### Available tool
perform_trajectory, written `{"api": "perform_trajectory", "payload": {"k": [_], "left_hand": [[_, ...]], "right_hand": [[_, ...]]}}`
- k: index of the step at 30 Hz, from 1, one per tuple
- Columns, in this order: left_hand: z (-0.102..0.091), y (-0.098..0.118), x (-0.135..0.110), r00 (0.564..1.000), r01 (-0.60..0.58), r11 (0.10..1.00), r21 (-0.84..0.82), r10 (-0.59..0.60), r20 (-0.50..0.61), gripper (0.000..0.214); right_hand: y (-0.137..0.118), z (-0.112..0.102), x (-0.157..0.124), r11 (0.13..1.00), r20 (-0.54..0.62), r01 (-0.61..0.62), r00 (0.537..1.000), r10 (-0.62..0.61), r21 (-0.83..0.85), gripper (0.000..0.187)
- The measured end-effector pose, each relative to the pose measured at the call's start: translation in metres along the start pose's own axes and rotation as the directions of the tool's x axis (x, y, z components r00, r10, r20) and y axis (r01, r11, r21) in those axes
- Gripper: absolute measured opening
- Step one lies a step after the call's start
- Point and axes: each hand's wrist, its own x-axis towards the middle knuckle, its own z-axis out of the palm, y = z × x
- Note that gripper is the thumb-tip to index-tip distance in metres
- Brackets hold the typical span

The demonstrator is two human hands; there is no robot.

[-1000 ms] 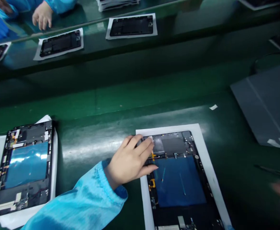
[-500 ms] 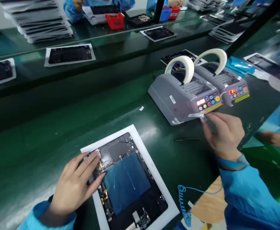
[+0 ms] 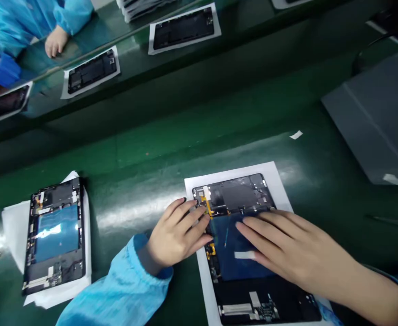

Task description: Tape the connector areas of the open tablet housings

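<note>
An opened tablet (image 3: 267, 287) lies on a white sheet (image 3: 231, 174), its inner parts and a blue film-covered battery (image 3: 231, 267) showing. My left hand (image 3: 177, 235) rests at the tablet's upper left edge, fingers spread and slightly bent, holding nothing. Over the right side of the battery is my right hand (image 3: 294, 249), fingers stretched out. A short strip of white tape (image 3: 244, 255) sticks out from its thumb tip, above the blue film. Another white tape piece (image 3: 206, 192) sits on the tablet's top left corner, just above my left fingertips.
To the left, a second opened tablet (image 3: 58, 235) lies on white sheets. A grey tape dispenser (image 3: 379, 113) stands at right, with tweezers (image 3: 392, 222) below it. A tape scrap (image 3: 296, 135) lies on the green table. Several tablets line the shelf; a co-worker's hand (image 3: 56, 41) is beyond.
My right hand has come from the tape dispenser to the tablet with a strip of tape. My left hand stays at the tablet's left edge. The view has swung left.
</note>
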Motion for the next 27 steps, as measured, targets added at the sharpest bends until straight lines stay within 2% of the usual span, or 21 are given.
{"api": "perform_trajectory", "payload": {"k": [3,6,15,18,22,25,27], "left_hand": [[0.001,0.001,-0.002,1.000,0.006,1.000,-0.016,-0.006,0.007,0.030],[0.000,0.003,-0.003,0.999,0.012,1.000,-0.016,-0.011,0.051,0.034],[0.000,0.001,0.007,0.987,-0.040,0.999,-0.015,0.042,0.153,0.042],[0.001,-0.005,0.012,0.979,0.028,0.993,-0.115,-0.004,0.203,0.046],[0.002,-0.014,0.017,0.955,0.176,0.949,-0.262,-0.100,0.279,0.038],[0.003,-0.015,0.019,0.943,0.230,0.921,-0.314,-0.131,0.307,0.036],[0.003,-0.014,0.020,0.940,0.253,0.908,-0.334,-0.149,0.308,0.033]], "right_hand": [[-0.006,0.010,0.044,0.998,0.037,0.061,0.998,-0.060,-0.035,0.041],[0.000,0.010,0.064,0.997,0.029,0.057,0.998,-0.056,-0.060,0.042],[0.010,0.014,0.073,0.992,0.053,0.110,0.993,-0.106,-0.059,0.045],[0.010,0.014,0.073,0.994,0.062,0.100,0.993,-0.097,-0.044,0.046],[0.013,0.012,0.076,0.991,0.051,0.123,0.991,-0.120,-0.054,0.044],[0.015,0.007,0.081,0.986,0.044,0.153,0.988,-0.150,-0.065,0.041],[0.015,0.002,0.081,0.985,-0.002,0.162,0.987,-0.163,-0.051,0.034]]}}
